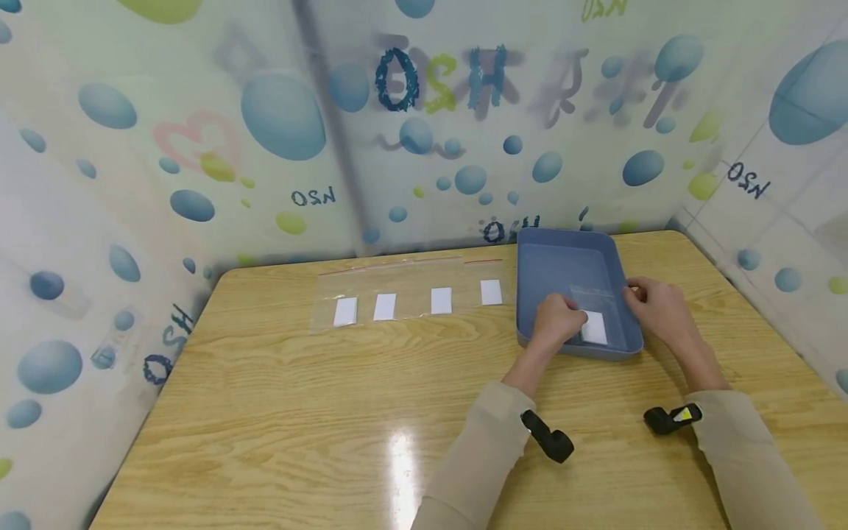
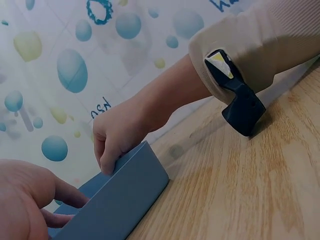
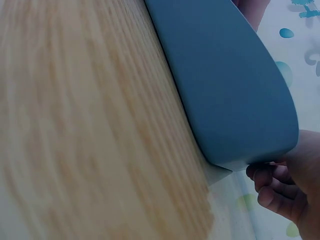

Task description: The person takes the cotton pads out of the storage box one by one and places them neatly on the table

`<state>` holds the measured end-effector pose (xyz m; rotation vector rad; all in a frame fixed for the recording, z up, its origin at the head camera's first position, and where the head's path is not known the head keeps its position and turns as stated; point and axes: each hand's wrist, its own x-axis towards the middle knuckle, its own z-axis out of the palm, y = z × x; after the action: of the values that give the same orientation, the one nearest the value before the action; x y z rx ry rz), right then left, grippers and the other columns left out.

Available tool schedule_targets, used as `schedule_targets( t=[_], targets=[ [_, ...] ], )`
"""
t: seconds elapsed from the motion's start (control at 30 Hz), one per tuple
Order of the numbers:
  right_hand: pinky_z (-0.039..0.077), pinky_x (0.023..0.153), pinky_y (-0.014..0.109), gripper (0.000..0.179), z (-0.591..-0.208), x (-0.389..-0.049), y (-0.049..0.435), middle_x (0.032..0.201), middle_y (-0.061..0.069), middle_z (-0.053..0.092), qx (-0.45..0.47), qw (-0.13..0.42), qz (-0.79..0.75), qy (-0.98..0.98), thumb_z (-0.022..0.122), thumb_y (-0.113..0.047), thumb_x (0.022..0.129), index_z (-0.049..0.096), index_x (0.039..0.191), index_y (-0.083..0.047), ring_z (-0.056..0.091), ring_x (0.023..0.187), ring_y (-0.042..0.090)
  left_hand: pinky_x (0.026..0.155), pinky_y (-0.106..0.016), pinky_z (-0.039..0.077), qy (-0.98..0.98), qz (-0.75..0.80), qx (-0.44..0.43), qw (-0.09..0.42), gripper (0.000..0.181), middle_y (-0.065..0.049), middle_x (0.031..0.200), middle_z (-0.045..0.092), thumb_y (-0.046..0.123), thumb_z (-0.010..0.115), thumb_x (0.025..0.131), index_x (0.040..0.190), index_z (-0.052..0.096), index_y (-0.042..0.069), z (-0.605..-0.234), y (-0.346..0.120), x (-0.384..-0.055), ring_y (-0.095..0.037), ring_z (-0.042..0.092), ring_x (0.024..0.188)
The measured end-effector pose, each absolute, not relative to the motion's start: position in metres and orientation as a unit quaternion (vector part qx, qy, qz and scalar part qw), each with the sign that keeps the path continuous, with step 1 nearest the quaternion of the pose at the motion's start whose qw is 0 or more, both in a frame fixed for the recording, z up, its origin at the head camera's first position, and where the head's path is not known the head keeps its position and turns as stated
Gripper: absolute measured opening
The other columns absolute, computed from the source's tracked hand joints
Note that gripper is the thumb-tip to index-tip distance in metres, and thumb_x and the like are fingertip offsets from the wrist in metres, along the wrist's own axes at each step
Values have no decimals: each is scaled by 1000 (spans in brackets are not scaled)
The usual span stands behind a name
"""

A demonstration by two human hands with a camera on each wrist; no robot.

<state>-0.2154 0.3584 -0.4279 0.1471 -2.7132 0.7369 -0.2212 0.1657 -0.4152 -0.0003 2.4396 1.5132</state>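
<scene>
A blue-grey plastic tray (image 1: pixel 556 258) sits at the right back of the wooden table. Inside its near end lies a small clear zip bag (image 1: pixel 592 296) with a white card (image 1: pixel 595 328) in it. My left hand (image 1: pixel 559 322) reaches over the near left side and pinches the bag's left edge beside the card; in the left wrist view the wall hides those fingertips. With curled fingers, my right hand (image 1: pixel 659 309) grips the tray's right rim. The right wrist view shows that hand (image 3: pixel 292 182) at the tray's outer wall (image 3: pixel 230 85).
Left of the tray, several clear zip bags, each with a white card (image 1: pixel 491 292) inside, lie in a row along the back of the table (image 1: pixel 318 412). A patterned curtain (image 1: pixel 278 199) with blue and green spots hangs behind the table and at its sides.
</scene>
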Motion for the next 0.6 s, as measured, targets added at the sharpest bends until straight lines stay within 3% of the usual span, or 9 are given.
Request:
schedule_targets(
  t=[0.03,0.07,0.1,0.2,0.3,0.4,0.5,0.6],
  targets=[
    [43,53,35,27,-428,-215,359,69,13,64,52,162,259,-951,59,-5,98,64,111,18,51,55,17,64,-29,49,842,523,-3,132,13,0,86,65,10,72,89,101,73,8,-414,166,-220,-12,54,70],
    [43,53,34,27,-428,-215,359,69,13,64,54,163,259,-951,59,-5,98,64,111,18,51,55,17,62,-29,48,840,525,-4,133,12,0,83,64,10,72,89,101,72,7,-414,167,-220,-13,53,68],
    [43,52,34,27,-428,-215,359,69,13,64,55,164,259,-950,59,-5,98,64,111,18,51,54,17,57,-29,44,841,524,-4,133,3,1,74,59,10,71,89,90,69,7,-414,167,-219,-12,49,62],
    [42,51,33,26,-429,-215,359,68,13,64,61,169,257,-949,59,-4,98,65,109,18,50,52,16,46,-27,26,838,529,-3,132,35,5,54,33,8,69,90,63,47,11,-414,169,-218,-10,26,47],
    [41,50,32,25,-430,-216,359,67,13,63,65,173,256,-949,59,-3,97,65,108,18,49,52,16,44,-28,15,835,533,4,135,56,4,49,17,7,68,92,55,26,15,-414,170,-217,-11,12,44],
    [40,49,31,25,-430,-216,359,68,14,63,67,174,257,-948,59,-3,98,65,108,19,49,52,16,44,-26,26,825,549,3,132,43,5,54,35,9,71,92,57,46,13,-413,170,-216,-9,28,46],
    [40,49,31,25,-430,-216,359,68,15,64,66,174,259,-948,59,-3,97,64,108,19,50,53,17,52,-26,40,822,556,4,123,15,4,69,55,10,73,92,78,67,9,-413,170,-215,-9,46,57],
    [41,50,32,25,-430,-216,359,69,15,64,66,174,261,-947,59,-3,98,65,108,19,50,53,17,52,-27,45,816,566,3,117,2,1,71,64,8,73,92,92,72,9,-412,170,-214,-12,55,58]
  ],
)
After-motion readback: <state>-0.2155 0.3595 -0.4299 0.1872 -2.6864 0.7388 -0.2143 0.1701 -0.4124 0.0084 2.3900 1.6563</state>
